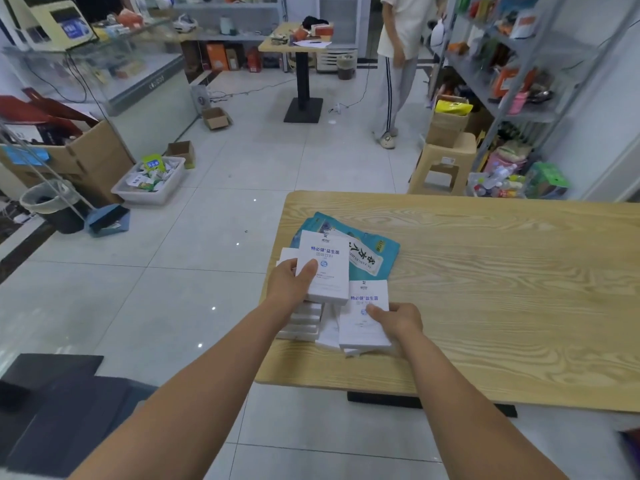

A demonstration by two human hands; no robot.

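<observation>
Left hand (290, 283) grips a white box (329, 268), thumb on its face, atop the stack (304, 323) directly beneath it. Right hand (398, 320) pinches a second box (356, 325) just beside the stack. Stacking appears roughly midway: several boxes are piled, and loose ones lie under the right hand. Teal pouches (375, 259) lie beyond both hands on the counter (502, 289).

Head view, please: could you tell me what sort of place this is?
Probably a small shop: a glass display counter with a cream till-like machine, grey metal shelves of packaged goods, and white printed boxes stacked on the light wooden table.
</observation>
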